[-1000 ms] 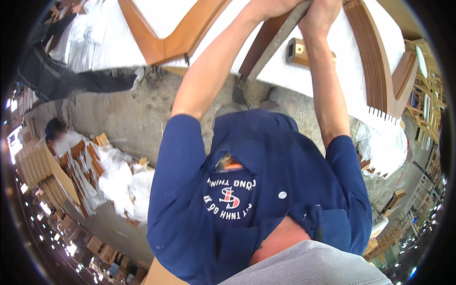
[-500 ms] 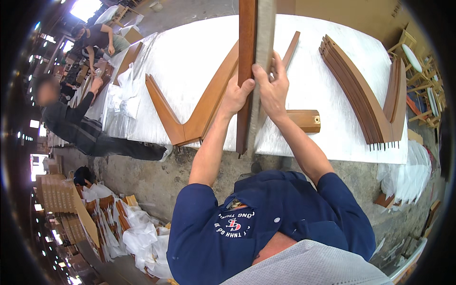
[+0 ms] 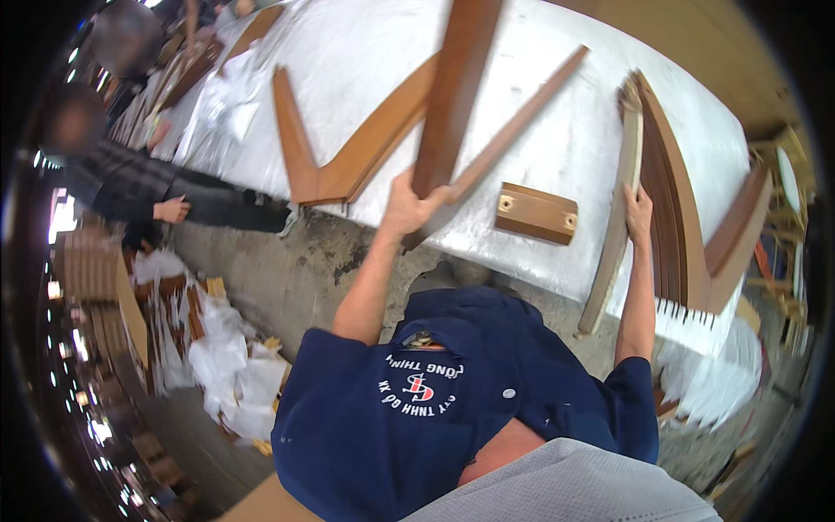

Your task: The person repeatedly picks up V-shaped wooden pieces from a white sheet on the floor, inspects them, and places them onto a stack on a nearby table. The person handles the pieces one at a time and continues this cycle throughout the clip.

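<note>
My left hand (image 3: 414, 207) is wrapped round the lower part of a long brown wooden board (image 3: 458, 87), which is tilted up over the table and blurred by motion. Out to the right, my right hand (image 3: 638, 214) grips a pale, slightly curved long strip (image 3: 619, 209) whose material I cannot make out. That strip lies along a stack of curved brown wooden parts (image 3: 683, 204) with dark pins at their near ends. Between my hands are a short wooden block (image 3: 537, 214) with two round fittings and a slim wooden bar (image 3: 535, 113). Left of the board rests a V-shaped wooden frame (image 3: 326, 181).
A white-covered table (image 3: 365, 52) carries the parts. Clear plastic wrap (image 3: 222, 113) lies at its left, where a person in dark clothes (image 3: 143, 187) stands beside another person. Wrapped wooden parts (image 3: 222, 357) are on the floor at left, and more wrapping (image 3: 713, 370) hangs at right.
The board and the pale strip were side by side between my hands. My right hand has carried the strip to the right, while my left keeps the board, now leaning. My view has shifted.
</note>
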The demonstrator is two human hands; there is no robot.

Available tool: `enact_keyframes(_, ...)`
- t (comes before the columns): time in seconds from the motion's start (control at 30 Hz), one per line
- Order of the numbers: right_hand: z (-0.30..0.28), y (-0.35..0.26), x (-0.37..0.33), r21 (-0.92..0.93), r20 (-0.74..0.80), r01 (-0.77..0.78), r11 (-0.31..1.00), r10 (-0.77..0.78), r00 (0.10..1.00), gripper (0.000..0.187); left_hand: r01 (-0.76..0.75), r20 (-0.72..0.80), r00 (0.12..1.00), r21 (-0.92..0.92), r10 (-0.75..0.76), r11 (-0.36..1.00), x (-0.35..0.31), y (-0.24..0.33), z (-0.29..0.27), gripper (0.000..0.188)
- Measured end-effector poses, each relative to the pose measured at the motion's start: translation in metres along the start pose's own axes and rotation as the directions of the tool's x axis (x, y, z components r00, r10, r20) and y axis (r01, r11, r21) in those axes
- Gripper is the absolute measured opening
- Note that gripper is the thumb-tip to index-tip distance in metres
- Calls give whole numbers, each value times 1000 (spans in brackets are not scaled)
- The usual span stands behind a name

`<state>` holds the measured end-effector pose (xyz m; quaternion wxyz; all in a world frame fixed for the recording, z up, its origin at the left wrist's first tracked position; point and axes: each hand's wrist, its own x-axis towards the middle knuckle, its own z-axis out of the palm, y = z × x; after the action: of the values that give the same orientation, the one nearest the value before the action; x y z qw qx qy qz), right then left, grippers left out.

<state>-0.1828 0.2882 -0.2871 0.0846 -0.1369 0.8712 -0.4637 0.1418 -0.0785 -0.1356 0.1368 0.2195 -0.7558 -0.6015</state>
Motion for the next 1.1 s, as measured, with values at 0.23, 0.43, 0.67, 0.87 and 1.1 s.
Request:
enact_keyframes(0.23, 64, 38, 49, -420, -110, -3, 907, -48, 993, 55, -308, -40, 947, 178, 320, 935, -5, -8, 16, 63)
enact_keyframes(0.43, 241, -97, 15, -250, -101, 117, 961, -146, 984, 85, -162, -58, 986, -49, 160, 986, 19, -6, -58, 45)
enact_keyframes(0.67, 348, -206, 2, 785, 540, -568, 248, 176, 823, 56, -67, -266, 963, -401, -46, 914, 25, -52, -282, 57)
enact_keyframes(0.87, 414, -292, 12, 515, 426, -393, 761, 171, 888, 57, 124, -584, 768, -266, -262, 956, 81, -190, -399, 53)
enact_keyframes(1.1, 452, -297, 69, 240, 413, -355, 903, 236, 879, 63, 418, -630, 673, -108, -387, 902, 131, -225, -409, 52)
